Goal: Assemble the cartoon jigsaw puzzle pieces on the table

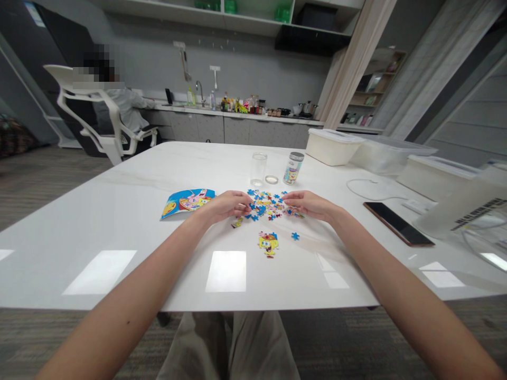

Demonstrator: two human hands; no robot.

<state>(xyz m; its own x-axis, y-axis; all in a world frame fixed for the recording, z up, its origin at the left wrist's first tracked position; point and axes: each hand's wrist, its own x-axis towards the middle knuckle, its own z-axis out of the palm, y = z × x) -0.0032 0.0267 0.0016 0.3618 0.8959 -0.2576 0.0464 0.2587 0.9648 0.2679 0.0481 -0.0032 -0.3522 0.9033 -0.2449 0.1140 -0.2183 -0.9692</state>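
Note:
A loose pile of small jigsaw puzzle pieces (269, 203), mostly blue, yellow and pink, lies on the white table (134, 237). At the pile's left edge my left hand (230, 205) has its fingers bent together on a blue puzzle piece. My right hand (307, 203) pinches at the right edge, where a puzzle piece shows by the fingertips. Closer to me lies a joined part of the puzzle (268, 244) with a yellow cartoon face. A single blue piece (295, 236) rests to its right, and a yellowish piece (237, 222) sits below my left hand.
A picture sheet (186, 202) lies left of my left hand. Behind the pile stand a clear jar (259, 169), a ring-shaped lid (271, 179) and a printed canister (293, 168). A phone (398, 224), cable and storage boxes (332, 148) occupy the right side. A person sits far left.

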